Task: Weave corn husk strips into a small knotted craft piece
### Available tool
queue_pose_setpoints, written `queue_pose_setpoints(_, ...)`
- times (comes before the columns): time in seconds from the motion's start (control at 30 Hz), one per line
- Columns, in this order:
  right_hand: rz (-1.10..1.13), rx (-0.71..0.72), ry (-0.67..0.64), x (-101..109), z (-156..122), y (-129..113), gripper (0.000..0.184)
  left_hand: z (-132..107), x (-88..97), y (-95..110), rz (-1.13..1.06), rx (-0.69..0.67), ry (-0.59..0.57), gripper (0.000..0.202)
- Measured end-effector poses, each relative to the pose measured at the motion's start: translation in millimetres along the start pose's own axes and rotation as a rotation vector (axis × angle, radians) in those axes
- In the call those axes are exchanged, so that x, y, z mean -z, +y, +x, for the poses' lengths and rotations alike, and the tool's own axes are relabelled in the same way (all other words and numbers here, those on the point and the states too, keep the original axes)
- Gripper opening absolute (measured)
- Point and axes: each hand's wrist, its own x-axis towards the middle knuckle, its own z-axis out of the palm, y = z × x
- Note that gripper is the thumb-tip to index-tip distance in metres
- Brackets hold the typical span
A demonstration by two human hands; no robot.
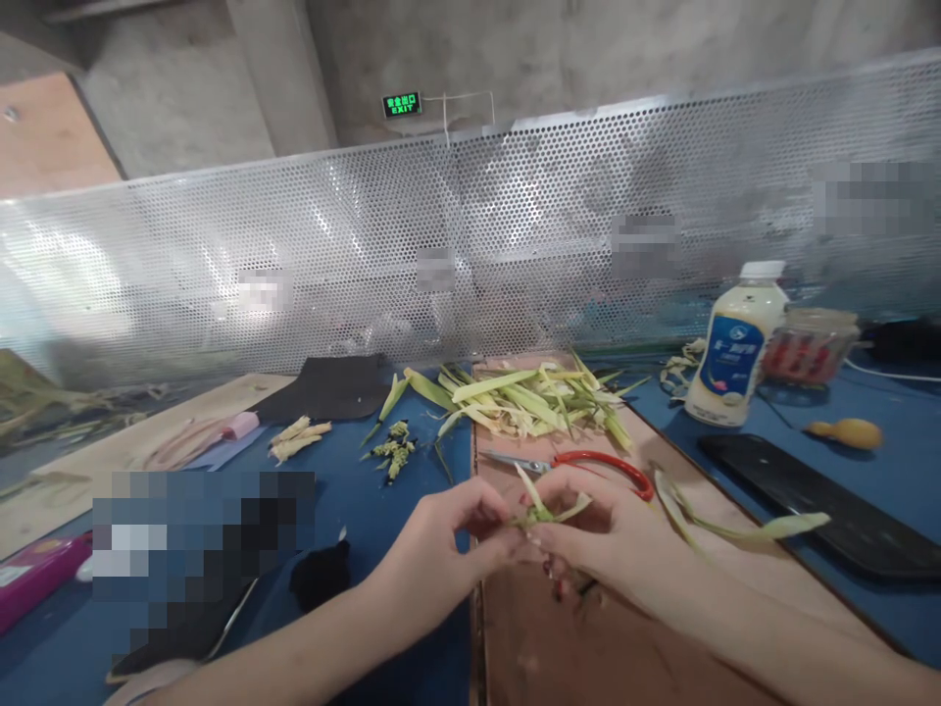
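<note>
My left hand point(470, 534) and my right hand point(588, 520) meet over the brown board point(559, 637), fingertips nearly touching. Between them is a small bundle of green husk-like leaf strips point(540, 512), with thin ends sticking up and out to the side. The fingers of both hands are closed on it in a pinch. Just beyond my right hand lie scissors with red handles point(638, 471), their blades pointing left. A long pale leaf strip point(779, 528) rests to the right. Farther back is a pile of pale green leaf strips point(529, 392).
Knotted green pieces point(395, 449) and pale twisted ones point(298, 438) lie on the blue table at left, near a black sheet point(330, 385). At right are a milk-coloured bottle point(735, 348), a black phone point(816, 500) and a yellow gourd-shaped object point(845, 432). A perforated metal screen point(515, 235) stands behind.
</note>
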Motion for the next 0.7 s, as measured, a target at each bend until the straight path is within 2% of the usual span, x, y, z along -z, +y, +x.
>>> queue_pose_setpoints(0.23, 0.014, -0.018, -0.065, 1, 1, -1, 0.026, 0, 2.9, -2, 0.205, -0.055, 0.009, 0.014)
queue_pose_setpoints(0.4, -0.117, -0.065, -0.018, -2, 0, -4, 0.022, -3, 2.1, 0, 0.33, -0.107, -0.011, 0.015)
queue_pose_setpoints(0.57, -0.05, -0.036, 0.015, -2, 0, 2, 0.024, -5, 0.1, 3, 0.346, -0.065, 0.027, 0.017)
queue_pose_setpoints(0.7, -0.039, 0.046, 0.019, 0, 2, 10, 0.018, -5, 0.0, 6, 0.323, -0.043, 0.048, 0.018)
